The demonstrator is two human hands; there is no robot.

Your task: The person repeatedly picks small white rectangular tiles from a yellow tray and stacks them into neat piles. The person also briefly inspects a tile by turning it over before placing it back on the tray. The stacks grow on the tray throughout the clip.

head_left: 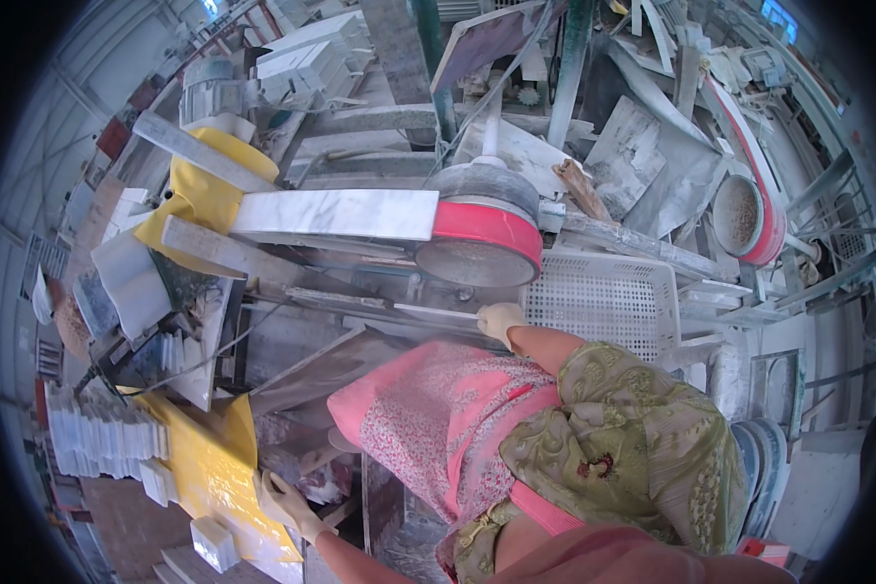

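Observation:
Wearing a pale glove, my right hand (501, 323) grips the end of a thin white stone strip (438, 312), seen nearly edge-on, just below the belt wheel. My left hand (287, 504), also gloved, reaches low on the left with its fingers extended along the edge of a yellow sheet (226, 487). Nothing shows in its grasp. On that sheet are a small white block (214, 543) and, beside it, another white block (158, 483). A grey-veined white marble slab (336, 214) lies with its right end against the wheel with a red belt (485, 234).
A white perforated crate (603, 302) stands right of my right hand. Stacked white tiles (102, 433) sit at the far left. A yellow cloth (204, 195) drapes over the bars at upper left. Another red-belted wheel (749, 219) stands at right, with stone offcuts behind.

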